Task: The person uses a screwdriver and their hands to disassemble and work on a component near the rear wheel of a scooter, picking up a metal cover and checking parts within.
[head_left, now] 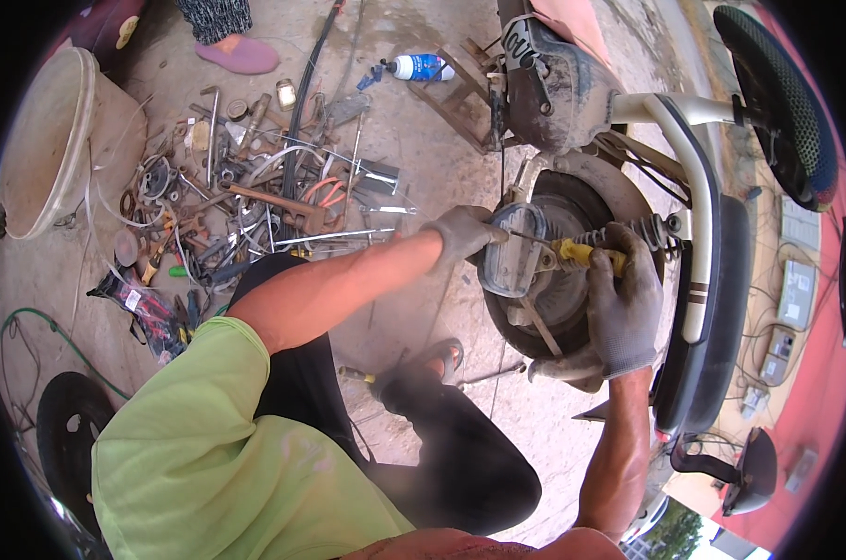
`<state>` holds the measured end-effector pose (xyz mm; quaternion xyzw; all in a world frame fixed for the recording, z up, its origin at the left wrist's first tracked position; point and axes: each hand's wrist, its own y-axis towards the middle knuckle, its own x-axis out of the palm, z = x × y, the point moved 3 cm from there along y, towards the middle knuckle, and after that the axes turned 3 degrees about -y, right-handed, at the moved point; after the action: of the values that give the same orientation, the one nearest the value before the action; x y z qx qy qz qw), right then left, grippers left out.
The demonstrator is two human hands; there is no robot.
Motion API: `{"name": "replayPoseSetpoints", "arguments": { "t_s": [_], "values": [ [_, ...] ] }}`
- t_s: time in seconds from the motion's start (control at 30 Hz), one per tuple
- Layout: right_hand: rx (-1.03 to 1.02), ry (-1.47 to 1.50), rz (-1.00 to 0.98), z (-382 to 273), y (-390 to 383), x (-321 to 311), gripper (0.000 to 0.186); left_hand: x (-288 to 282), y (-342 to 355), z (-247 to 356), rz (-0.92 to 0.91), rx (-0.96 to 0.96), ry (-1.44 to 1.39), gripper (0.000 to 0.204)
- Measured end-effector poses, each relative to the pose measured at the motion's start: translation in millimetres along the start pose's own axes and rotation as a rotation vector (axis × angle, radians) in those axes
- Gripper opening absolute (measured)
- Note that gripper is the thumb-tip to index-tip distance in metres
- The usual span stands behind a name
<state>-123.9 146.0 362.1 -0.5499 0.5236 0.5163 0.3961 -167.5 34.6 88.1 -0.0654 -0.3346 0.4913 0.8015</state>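
My right hand [623, 308], in a grey glove, is wrapped round the yellow handle of a screwdriver [580, 252]. Its thin shaft points left, over an oval metal casing [514, 266] beside the wheel of a scooter. At the casing's left edge is my left hand [465, 233], gloved too, with its fingers closed near the screwdriver's tip; what they pinch is hidden. Behind the casing sits the dark round wheel [572, 224]. A coil-spring shock absorber [642, 231] runs just above my right hand.
Hand tools and metal parts [245, 187] lie heaped on the concrete at the left, near a large tub [54, 149]. A white-and-blue bottle [421, 67] lies at the top. Another person's pink shoe [238, 54] shows there. The scooter's white frame [689, 187] borders the right.
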Motion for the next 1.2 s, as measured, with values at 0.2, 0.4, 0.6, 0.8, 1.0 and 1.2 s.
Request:
{"name": "replayPoseSetpoints", "arguments": {
  "t_s": [0.2,0.4,0.6,0.8,1.0,1.2],
  "values": [
    [0.014,-0.253,-0.101,-10,24,-2,0.031,1,4,-3,-0.004,0.006,0.009,0.037],
    [-0.185,-0.085,-0.124,3,32,-2,0.045,-1,-1,1,-0.042,0.012,0.009,0.042],
    [0.144,-0.197,-0.309,-9,49,-5,0.046,-3,-3,2,-0.069,0.005,-0.008,0.044],
    [-0.121,-0.064,-0.081,2,43,0,0.049,-2,-15,13,-0.105,-0.029,-0.127,0.044],
    [0.19,-0.184,-0.261,-4,46,-4,0.058,-5,-16,17,-0.084,0.014,-0.056,0.05],
    [-0.159,-0.001,-0.021,11,38,2,0.056,-4,-9,11,-0.08,0.02,-0.056,0.053]
  ]
}}
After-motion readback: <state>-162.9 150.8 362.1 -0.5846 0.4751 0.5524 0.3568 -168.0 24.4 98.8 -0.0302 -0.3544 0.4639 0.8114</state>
